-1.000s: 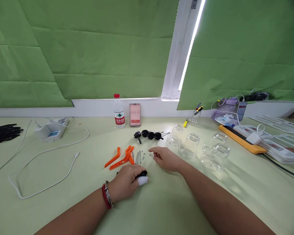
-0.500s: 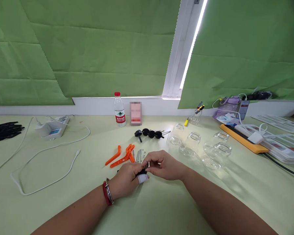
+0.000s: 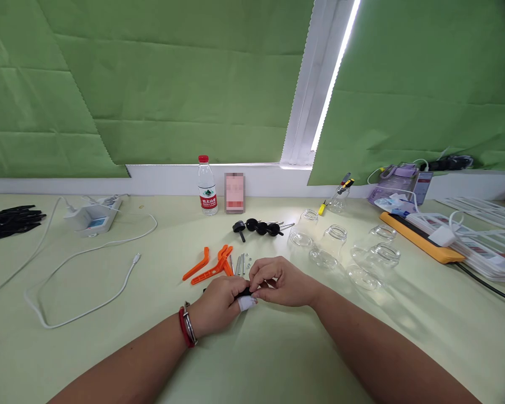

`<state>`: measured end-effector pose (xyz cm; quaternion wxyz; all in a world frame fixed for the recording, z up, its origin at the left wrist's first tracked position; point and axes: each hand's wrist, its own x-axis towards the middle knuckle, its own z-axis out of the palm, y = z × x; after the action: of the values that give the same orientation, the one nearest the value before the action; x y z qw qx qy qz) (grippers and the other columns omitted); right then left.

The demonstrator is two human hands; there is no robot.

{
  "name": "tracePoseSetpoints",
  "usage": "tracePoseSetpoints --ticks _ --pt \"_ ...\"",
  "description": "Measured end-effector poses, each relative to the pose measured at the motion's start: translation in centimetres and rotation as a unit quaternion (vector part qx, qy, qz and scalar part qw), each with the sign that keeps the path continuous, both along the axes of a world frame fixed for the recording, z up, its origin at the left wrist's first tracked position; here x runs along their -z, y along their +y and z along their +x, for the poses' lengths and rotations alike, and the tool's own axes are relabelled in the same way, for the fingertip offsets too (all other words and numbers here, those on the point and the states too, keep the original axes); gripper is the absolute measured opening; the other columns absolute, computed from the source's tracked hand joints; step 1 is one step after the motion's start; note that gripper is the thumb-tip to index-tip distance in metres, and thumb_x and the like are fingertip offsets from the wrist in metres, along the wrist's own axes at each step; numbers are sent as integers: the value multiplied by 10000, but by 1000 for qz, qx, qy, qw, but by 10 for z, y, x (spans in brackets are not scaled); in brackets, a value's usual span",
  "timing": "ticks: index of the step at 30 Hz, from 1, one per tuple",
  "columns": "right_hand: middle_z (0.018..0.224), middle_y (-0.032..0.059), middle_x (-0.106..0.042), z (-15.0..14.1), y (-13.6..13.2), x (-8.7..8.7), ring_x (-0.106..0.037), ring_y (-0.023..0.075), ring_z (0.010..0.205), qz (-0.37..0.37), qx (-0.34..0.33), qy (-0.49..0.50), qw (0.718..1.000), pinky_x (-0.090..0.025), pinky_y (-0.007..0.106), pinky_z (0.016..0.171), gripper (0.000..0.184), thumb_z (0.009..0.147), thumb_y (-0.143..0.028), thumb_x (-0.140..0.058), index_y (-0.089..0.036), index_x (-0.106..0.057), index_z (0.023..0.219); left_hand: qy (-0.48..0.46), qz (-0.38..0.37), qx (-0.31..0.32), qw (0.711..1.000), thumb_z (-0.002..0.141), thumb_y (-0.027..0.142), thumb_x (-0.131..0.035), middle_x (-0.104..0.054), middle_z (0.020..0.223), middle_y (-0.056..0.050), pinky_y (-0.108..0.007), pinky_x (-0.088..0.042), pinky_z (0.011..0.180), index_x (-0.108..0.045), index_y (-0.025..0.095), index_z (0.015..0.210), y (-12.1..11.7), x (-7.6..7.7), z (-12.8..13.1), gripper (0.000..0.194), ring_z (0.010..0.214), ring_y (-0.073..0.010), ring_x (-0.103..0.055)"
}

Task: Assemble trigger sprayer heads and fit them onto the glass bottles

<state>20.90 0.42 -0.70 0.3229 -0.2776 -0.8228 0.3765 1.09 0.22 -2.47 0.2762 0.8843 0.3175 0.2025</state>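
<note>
My left hand (image 3: pixel 219 302), a white wrapping on one finger, is closed around a slim black part (image 3: pixel 244 292) just above the table. Most of that part lies hidden under the palm and fingers. At its right end, my right hand (image 3: pixel 284 283) has thumb and fingers pinched together; whatever is between them is too small and covered to make out. Right behind the hands lie orange plastic handle-like pieces (image 3: pixel 212 273), several metal rods (image 3: pixel 240 265) and tiny nuts (image 3: pixel 248 260). Farther back is a row of black pieces with round heads (image 3: pixel 261 228).
Several clear glass jars (image 3: pixel 334 241) stand to the right, with a yellow-handled tool (image 3: pixel 322 209) behind. A water bottle (image 3: pixel 207 193) and a phone-like panel (image 3: pixel 234 193) are at the back. On the left are a white cable (image 3: pixel 120 292), a power strip (image 3: pixel 105 217) and black strips (image 3: pixel 12 221).
My fingers have closed in at the black part's end; a small dark coil-like thing visible between them before is now hidden. The view has shifted slightly.
</note>
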Motion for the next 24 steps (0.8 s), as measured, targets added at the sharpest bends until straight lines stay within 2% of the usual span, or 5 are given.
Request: tracePoseSetpoints --ticks 9,13,17,21,24 --pt "742 -7 -548 -6 -5 -1 -463 93 621 20 47 -65 997 -391 209 558 41 754 -168 -623 -179 -592 730 20 31 -13 999 850 303 -514 -558 665 9 -237 -366 574 -548 169 710 1 -3 -1 197 605 -120 -465" --pt "619 -33 -539 -10 -2 8 -471 86 544 -120 129 -27 984 -387 203 499 90 758 -210 -618 -180 -552 705 26 31 -44 998 807 371 -595 -573 762 -11 -259 -399 600 -601 175 832 8 -10 -11 198 679 -149 -501" --pt "478 -56 -527 -14 6 20 -497 94 431 -310 200 -6 930 -411 201 414 139 754 -240 -628 -187 -504 722 4 11 26 1000 644 495 -740 -572 1030 -73 -343 -445 815 -584 194 1073 18 -11 -27 546 963 -226 -515" --pt "475 -39 -582 -18 7 31 -553 98 432 -343 207 -1 916 -472 212 452 138 753 -215 -631 -181 -503 716 8 -15 79 997 523 508 -807 -524 1134 -101 -389 -432 882 -501 206 1187 24 -4 -32 791 1034 -251 -488" --pt "497 -31 -603 -21 4 36 -580 107 450 -333 204 6 921 -486 217 466 123 766 -227 -620 -180 -511 736 9 -29 86 996 475 510 -827 -523 1107 -92 -378 -447 844 -479 205 1170 24 1 -29 835 991 -244 -499"
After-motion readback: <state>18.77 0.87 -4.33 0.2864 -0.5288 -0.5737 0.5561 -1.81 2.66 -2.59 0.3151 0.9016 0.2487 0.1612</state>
